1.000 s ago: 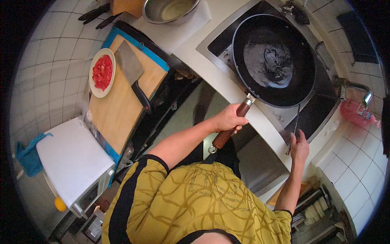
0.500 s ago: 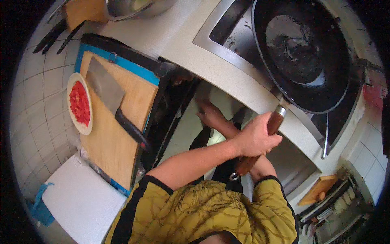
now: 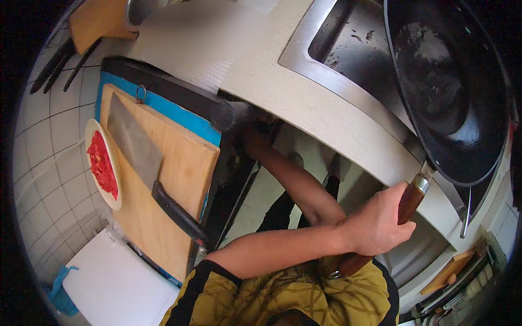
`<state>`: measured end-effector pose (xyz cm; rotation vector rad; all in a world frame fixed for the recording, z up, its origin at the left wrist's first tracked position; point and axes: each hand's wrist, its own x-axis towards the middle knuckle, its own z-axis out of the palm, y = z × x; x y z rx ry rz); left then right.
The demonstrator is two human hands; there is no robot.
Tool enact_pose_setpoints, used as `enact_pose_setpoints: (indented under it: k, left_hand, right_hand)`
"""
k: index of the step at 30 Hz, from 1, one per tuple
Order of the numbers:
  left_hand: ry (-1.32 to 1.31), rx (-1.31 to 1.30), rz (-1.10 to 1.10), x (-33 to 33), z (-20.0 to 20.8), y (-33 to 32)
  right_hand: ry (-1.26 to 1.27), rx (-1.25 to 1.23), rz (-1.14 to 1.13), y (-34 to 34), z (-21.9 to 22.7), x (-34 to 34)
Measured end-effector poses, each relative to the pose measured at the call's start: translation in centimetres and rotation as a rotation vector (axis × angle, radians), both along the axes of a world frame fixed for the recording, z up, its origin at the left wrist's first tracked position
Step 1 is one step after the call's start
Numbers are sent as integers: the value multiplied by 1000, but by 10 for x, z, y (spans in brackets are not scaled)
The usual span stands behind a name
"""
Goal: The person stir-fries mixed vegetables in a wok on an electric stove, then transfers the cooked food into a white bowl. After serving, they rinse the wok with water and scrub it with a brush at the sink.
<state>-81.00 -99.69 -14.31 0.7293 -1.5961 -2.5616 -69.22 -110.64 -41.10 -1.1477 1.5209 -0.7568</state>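
My left hand (image 3: pixel 380 220) is wrapped around the brown wooden handle (image 3: pixel 412 202) of a large black wok (image 3: pixel 440 103). The wok is tilted over the stove at the upper right, its inside dark and shiny. Crossing beneath the left forearm, my right arm stretches down to the left. My right hand (image 3: pixel 254 140) is in the shadow by the black shelf below the cutting board, and its fingers are hidden. On the wooden cutting board (image 3: pixel 185 168) lies a cleaver (image 3: pixel 136 142) with a black handle. Beside it, a pale plate (image 3: pixel 113 155) holds chopped red pieces (image 3: pixel 102 165).
A steel stove edge (image 3: pixel 348 87) borders the pale counter (image 3: pixel 315 103). Several black-handled knives (image 3: pixel 57 62) are at the upper left. Below the board is a white flat-topped object (image 3: pixel 119 280) with a blue bag (image 3: pixel 65 293). A utensil rack (image 3: pixel 462 288) stands lower right.
My right hand has moved left into the shadow by the shelf. My view has shifted; the left hand keeps its hold on the wok handle, and the wok now appears farther right.
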Motion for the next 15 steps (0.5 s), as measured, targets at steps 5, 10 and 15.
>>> enact_pose_setpoints:
  k: [5, 10, 15]
  left_hand:
    - [-6, 46, -20, 1, 3, -5]
    - [-12, 55, -7, 2, 2, -3]
    - [-34, 60, -33, 0, -1, 2]
  right_hand:
    - [-30, -11, 12, -6, -3, -8]
    - [-62, -29, 12, -17, -8, -14]
    - [-112, -50, -5, -24, -12, -19]
